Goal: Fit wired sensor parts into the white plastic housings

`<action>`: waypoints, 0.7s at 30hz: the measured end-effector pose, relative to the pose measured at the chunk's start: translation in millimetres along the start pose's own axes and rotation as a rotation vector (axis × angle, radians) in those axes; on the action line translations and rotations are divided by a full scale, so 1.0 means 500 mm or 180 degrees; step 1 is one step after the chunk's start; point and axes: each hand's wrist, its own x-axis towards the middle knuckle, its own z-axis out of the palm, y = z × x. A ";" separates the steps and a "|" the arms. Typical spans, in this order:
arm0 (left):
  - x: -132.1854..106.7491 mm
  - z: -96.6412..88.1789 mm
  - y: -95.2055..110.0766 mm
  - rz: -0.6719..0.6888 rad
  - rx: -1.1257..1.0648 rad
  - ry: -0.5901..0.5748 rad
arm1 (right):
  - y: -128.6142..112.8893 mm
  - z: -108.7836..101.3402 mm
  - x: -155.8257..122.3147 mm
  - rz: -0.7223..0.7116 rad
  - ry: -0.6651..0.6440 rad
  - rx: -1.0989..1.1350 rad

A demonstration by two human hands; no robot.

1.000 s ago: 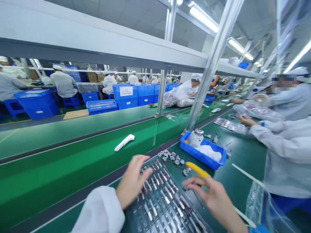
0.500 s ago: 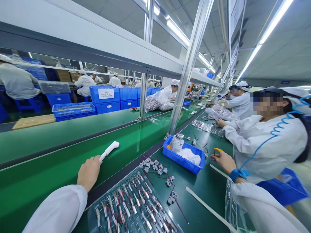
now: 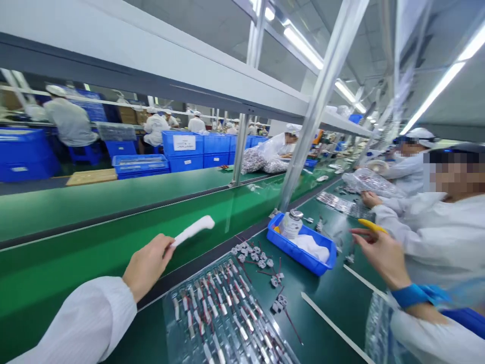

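Observation:
My left hand [image 3: 149, 263] is closed round the near end of a white, slim, curved plastic handle [image 3: 195, 230], held above the green belt. My right hand [image 3: 382, 258] is over the right side of the bench, fingers stretched out and slightly blurred. One finger wears what looks like a yellow finger cot [image 3: 371, 226], and a blue band [image 3: 417, 296] circles the wrist. Just below those fingertips is a small wired part [image 3: 350, 258]; whether they touch it I cannot tell. Between my arms lies a clear tray [image 3: 170, 323] of small metallic parts with red and white wires.
Several grey connectors [image 3: 261, 258] with dark red wires lie beyond the tray. A blue bin [image 3: 303, 255] holds a bottle [image 3: 291, 225] and white cloth. A pale strip [image 3: 333, 326] lies on the bench. A metal post [image 3: 314, 111] rises behind. A co-worker [image 3: 450, 217] sits at right.
The view has swung left, so the bench appears further right. My left hand still holds the white handle. My right hand looks larger and nearer, and its fingers are more spread.

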 end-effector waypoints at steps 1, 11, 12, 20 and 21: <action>-0.029 -0.027 0.002 0.0191 0.0050 0.0029 | -0.049 0.000 -0.015 -0.0269 -0.0189 0.0257; -0.399 -0.225 0.005 0.1276 0.0858 0.0679 | -0.562 0.016 -0.347 -0.3572 -0.2803 0.1300; -0.428 -0.235 -0.002 0.1190 0.0841 0.0729 | -0.584 0.027 -0.382 -0.3558 -0.3000 0.1265; -0.658 -0.292 -0.124 -0.1806 0.0394 0.0434 | -0.726 0.136 -0.601 -0.3609 -0.2400 0.1673; -0.692 -0.300 -0.147 -0.2249 0.0202 0.0469 | -0.744 0.147 -0.619 -0.3711 -0.2300 0.1718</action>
